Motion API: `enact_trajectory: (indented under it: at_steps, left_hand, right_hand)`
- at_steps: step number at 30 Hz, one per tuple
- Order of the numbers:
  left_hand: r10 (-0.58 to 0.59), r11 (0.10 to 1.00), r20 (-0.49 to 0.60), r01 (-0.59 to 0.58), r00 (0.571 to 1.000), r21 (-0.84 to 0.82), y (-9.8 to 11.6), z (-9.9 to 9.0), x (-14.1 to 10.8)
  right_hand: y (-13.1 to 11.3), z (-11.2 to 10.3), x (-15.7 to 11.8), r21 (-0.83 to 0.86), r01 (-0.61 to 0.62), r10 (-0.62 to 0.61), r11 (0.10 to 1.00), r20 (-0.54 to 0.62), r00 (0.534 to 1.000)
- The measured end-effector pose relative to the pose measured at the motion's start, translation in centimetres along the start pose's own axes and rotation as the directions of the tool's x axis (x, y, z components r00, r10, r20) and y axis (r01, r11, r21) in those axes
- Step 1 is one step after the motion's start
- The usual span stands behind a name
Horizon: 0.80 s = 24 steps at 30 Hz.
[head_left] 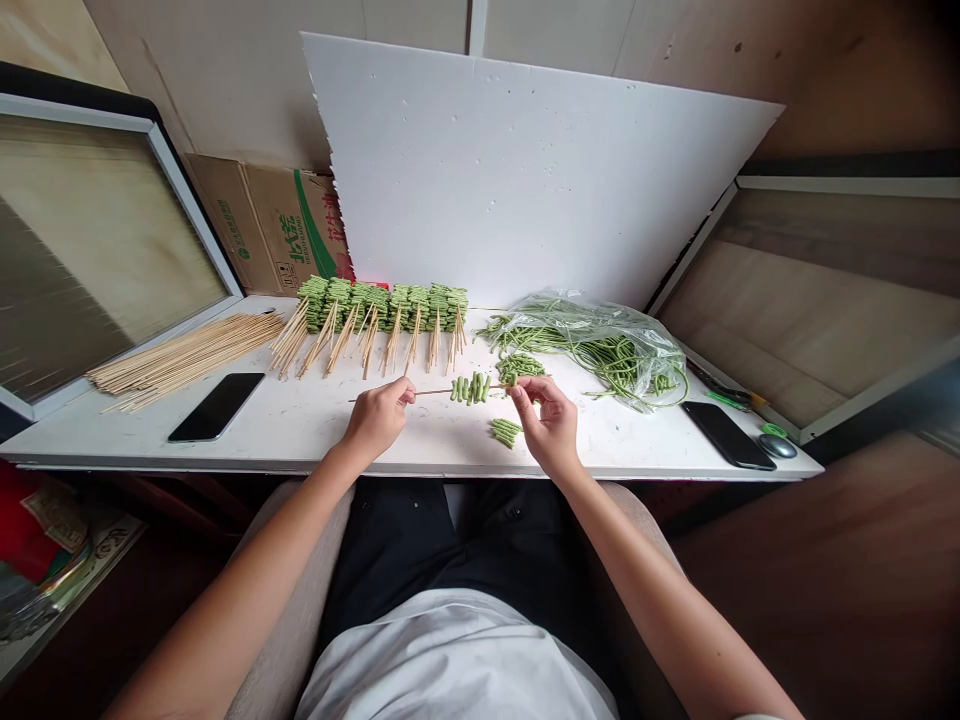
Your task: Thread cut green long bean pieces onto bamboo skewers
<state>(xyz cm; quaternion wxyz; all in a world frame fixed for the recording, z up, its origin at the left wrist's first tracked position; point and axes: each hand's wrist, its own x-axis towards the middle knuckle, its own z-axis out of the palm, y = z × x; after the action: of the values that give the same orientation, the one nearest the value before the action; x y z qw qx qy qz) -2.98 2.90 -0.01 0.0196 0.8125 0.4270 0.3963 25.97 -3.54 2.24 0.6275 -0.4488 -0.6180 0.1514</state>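
My left hand [379, 418] is closed around a bamboo skewer [433, 392], which lies level above the white table. Several short green bean pieces [471, 388] are threaded crosswise along its right part. At the skewer's right end, my right hand [549, 420] pinches another bean piece [514, 381] between thumb and fingers; whether the tip has gone through it I cannot tell. A few cut pieces [505, 432] lie side by side just below, near the right hand. Behind it sits a small heap of cut beans [520, 367].
Stacked bean skewers [382, 305] line the back, sticks pointing forward. Bare skewers [187, 350] and a phone [217, 407] lie left. Long beans in a plastic bag [615, 345], another phone [727, 435] and a mouse [777, 446] are right. A white foam board [525, 180] stands behind.
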Motion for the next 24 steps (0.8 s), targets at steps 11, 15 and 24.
enact_trajectory:
  at_steps: [11,15,24]
  left_hand:
    - [-0.023,0.984,-0.021,0.019,1.000,-0.180,1.0,-0.4,0.6]
    - [0.013,0.972,-0.103,-0.037,0.995,-0.234,0.9,0.1,0.5]
    - [0.036,0.988,-0.169,-0.060,0.985,-0.141,1.1,-0.4,0.4]
  right_hand:
    - [1.1,0.0,0.6,0.208,-0.223,0.238,0.952,-0.052,0.970]
    - [1.4,-0.1,0.9,0.266,-0.288,0.314,0.920,-0.061,0.947]
    - [0.4,0.1,0.7,0.265,-0.277,0.295,0.924,-0.029,0.955]
